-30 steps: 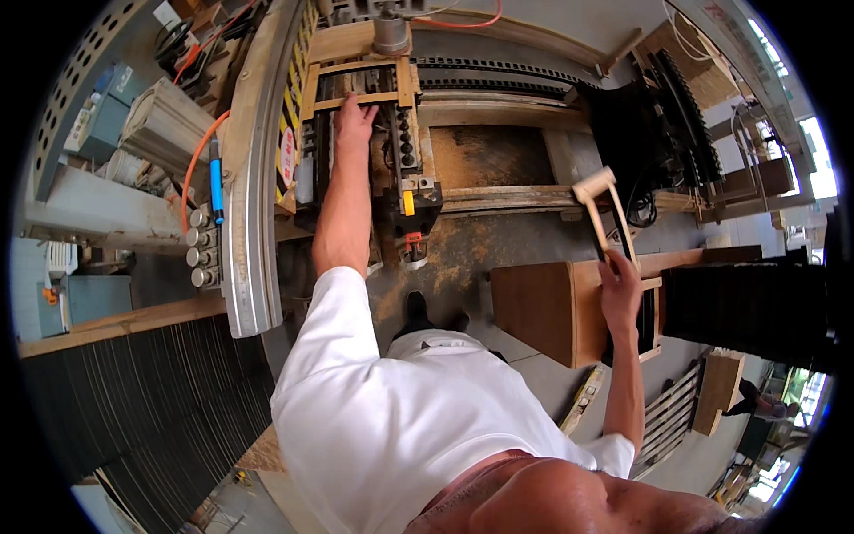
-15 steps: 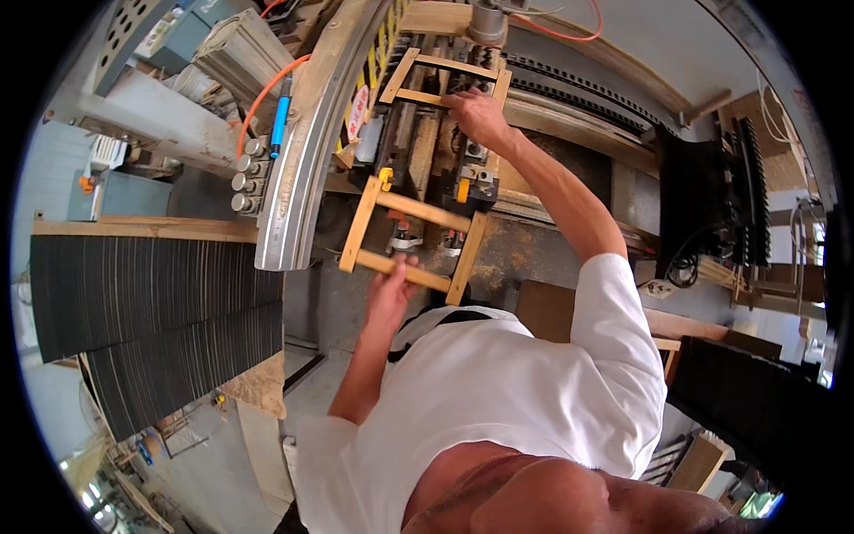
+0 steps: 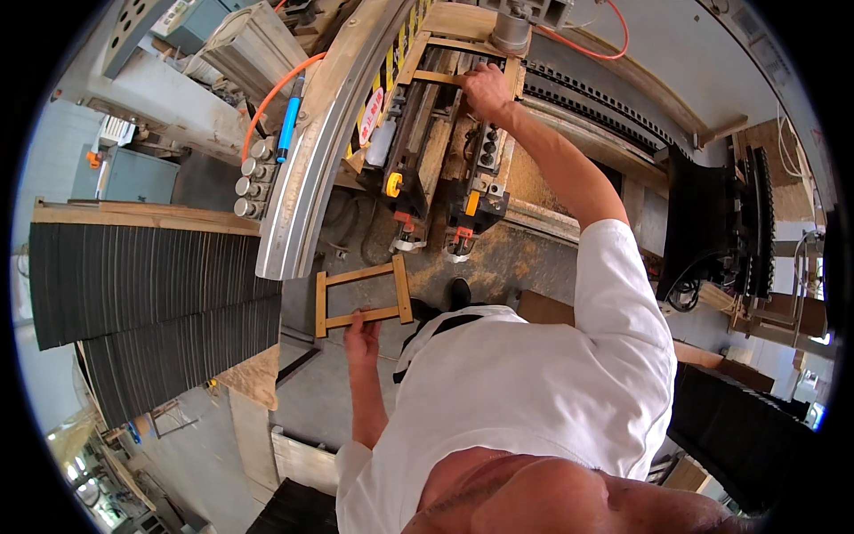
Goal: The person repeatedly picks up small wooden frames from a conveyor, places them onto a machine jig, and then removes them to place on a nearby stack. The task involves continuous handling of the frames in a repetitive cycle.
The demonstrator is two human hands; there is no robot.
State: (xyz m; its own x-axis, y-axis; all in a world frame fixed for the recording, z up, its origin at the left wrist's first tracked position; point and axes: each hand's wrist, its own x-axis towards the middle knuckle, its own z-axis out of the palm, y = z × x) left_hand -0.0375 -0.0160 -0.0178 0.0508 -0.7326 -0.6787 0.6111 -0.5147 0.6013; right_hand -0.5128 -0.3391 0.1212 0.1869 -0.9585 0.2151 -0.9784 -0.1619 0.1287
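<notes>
Your left hand (image 3: 362, 343) pinches the near side of a four-bar wooden frame (image 3: 360, 274), held beyond those fingertips, off the woodworking machine (image 3: 487, 210). Your right hand (image 3: 487, 93): fingers at a second frame (image 3: 436, 77), already on the machine; pinching or resting, cannot tell.

Soft, fairly bright light falls evenly, leaving the white shirt (image 3: 534, 383) pale with gentle fold shadows. Small patches glare white near the right and lower-left rims. The wooden frame (image 3: 360, 274) looks reasonably crisp; fisheye distortion bows the metal rail (image 3: 289, 214), and black fills the corners.
</notes>
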